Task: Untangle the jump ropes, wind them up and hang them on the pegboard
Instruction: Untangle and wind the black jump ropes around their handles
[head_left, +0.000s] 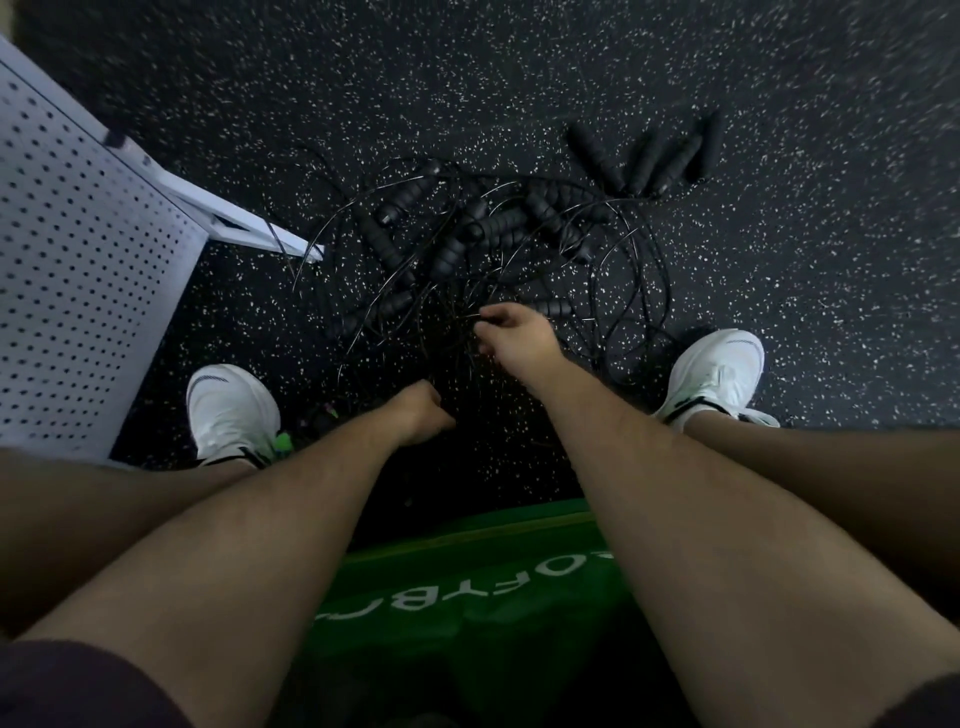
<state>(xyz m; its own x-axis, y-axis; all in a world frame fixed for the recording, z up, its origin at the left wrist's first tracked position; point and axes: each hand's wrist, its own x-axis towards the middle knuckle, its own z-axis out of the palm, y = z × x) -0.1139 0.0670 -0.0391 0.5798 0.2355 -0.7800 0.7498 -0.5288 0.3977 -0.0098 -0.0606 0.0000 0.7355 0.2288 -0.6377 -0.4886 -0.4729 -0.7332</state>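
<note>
The speckled floor (779, 260) bore the white pegboard (78, 270) at left. The tangled jump ropes (467, 234) lay ahead. The right hand (519, 338) pinched a cord in its fingers (496, 313). The left hand (415, 410) was curled, its hold impossible to tell.

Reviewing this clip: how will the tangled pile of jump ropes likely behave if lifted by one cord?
Probably floppy: the thin cord the right hand pinches curves loosely. The jump ropes likely drag up together, since loops cross over many handles. The cylindrical handles may roll if freed.
</note>
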